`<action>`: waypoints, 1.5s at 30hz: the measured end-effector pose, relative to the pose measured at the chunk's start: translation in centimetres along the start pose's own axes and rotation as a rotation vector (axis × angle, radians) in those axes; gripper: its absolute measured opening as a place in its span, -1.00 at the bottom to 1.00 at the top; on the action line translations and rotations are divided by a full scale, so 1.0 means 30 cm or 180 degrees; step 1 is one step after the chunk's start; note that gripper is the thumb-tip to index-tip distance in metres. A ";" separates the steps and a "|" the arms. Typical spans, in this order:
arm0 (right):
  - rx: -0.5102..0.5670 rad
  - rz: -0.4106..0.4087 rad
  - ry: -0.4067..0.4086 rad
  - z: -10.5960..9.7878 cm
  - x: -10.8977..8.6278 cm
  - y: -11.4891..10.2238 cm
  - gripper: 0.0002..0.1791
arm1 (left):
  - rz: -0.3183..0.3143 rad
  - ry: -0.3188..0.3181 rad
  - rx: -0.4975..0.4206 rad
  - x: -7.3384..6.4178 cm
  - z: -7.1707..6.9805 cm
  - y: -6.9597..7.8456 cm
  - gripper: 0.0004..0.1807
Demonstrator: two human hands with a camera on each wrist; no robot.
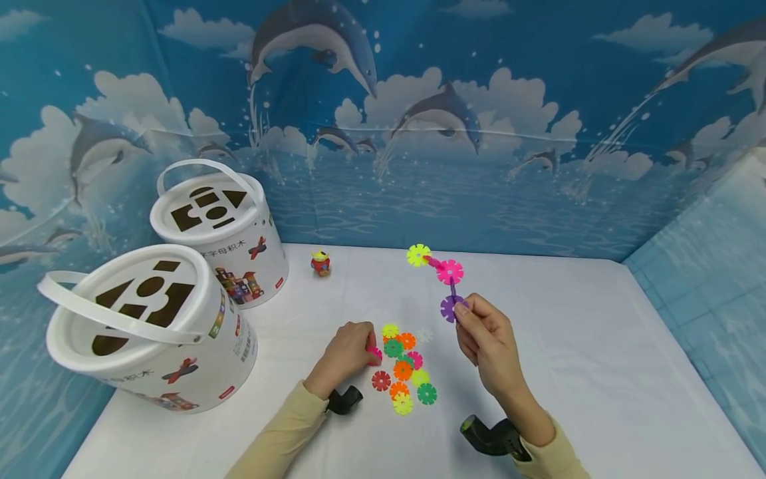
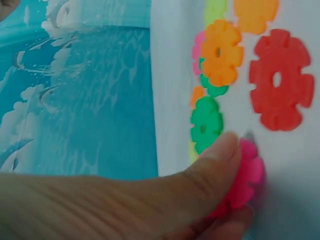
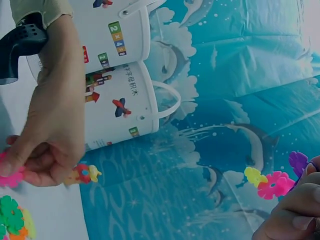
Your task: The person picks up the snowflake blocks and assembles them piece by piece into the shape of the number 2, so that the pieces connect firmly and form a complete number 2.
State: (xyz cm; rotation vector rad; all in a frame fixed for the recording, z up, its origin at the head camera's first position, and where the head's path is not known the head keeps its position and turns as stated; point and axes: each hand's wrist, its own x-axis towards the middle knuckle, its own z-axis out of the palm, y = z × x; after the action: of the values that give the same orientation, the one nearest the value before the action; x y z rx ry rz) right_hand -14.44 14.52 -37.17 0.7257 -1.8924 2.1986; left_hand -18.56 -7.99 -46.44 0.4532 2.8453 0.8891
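Observation:
My left hand (image 1: 352, 351) pinches a pink notched snowflake disc (image 2: 248, 175) between thumb and fingers, at the left side of a loose pile of discs. My right hand (image 1: 489, 342), raised on the right, holds a chain of joined snowflake discs by its lower purple disc (image 1: 450, 309). Going up the chain come another purple disc seen edge-on, a pink disc (image 1: 450, 271), a second pink one edge-on, and a yellow disc (image 1: 418, 255) at the far end. Orange, green, yellow and pink discs overlap in the pile, with a red disc (image 2: 281, 80) close to my left hand.
Two white lidded buckets (image 1: 152, 326) with shape-cut holes and handles stand at the left, one behind the other. A small red and yellow toy figure (image 1: 320, 263) stands near the table's back edge. A pale clear disc (image 1: 424, 334) lies at the pile's upper right.

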 end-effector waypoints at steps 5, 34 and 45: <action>-0.0025 0.0073 -0.0041 0.003 -0.002 0.009 -0.74 | 0.0174 0.0319 -0.0448 -0.009 -0.060 0.036 -0.76; -0.0918 0.0266 -0.0012 0.069 -0.028 0.048 -0.76 | 0.1271 0.1731 -0.1495 -0.145 -0.111 0.250 -0.85; -0.1062 -0.0074 -0.0021 0.098 -0.035 0.019 -0.75 | 0.2124 0.2311 -0.0998 -0.146 -0.081 0.254 -0.85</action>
State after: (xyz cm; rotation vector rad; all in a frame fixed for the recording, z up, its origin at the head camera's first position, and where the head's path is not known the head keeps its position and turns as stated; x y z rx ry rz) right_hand -13.00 11.78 -37.91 0.6883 -2.1653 1.8002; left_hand -13.04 -4.72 -39.94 1.3060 3.0622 1.9189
